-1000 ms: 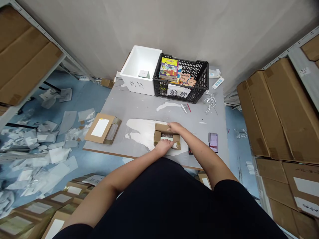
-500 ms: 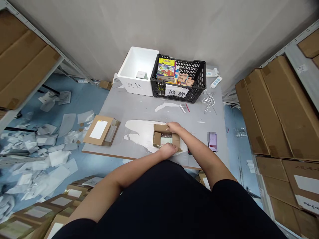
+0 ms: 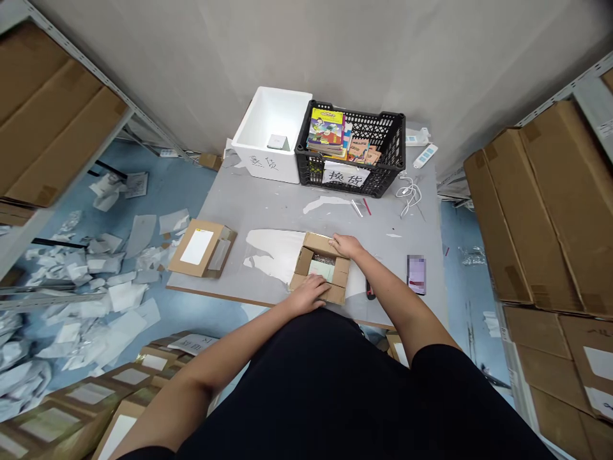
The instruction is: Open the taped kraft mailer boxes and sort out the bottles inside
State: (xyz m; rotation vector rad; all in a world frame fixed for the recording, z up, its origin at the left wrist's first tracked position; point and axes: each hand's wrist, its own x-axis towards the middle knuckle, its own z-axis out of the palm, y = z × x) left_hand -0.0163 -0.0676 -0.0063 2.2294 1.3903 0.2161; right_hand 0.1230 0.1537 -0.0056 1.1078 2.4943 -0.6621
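A small cardboard box (image 3: pixel 340 272) stands on the grey table near its front edge with its flaps folded outward. Inside it I see a pale green item (image 3: pixel 322 271) and clear plastic wrapping (image 3: pixel 324 259); their exact kinds are hard to make out. My left hand (image 3: pixel 307 294) lies over the box's front left flap, fingers stretched out toward the opening. At the far right corner, my right hand (image 3: pixel 347 245) has its fingers closed on the flap's edge. A red and black tool (image 3: pixel 370 289) lies right of the box, partly beside my forearm.
A taped carton (image 3: pixel 202 249) sits at the table's left. Behind stand a white foam box (image 3: pixel 275 163) and a black crate (image 3: pixel 383 182) of books. A phone (image 3: pixel 416 275) and white cable (image 3: pixel 408 195) lie right. Shelved cartons flank both sides; paper litters the floor.
The box has turned slightly and its front flap now lies folded outward. My left hand has shifted left along the front, its fingers spreading out. My right hand stays at the far corner.
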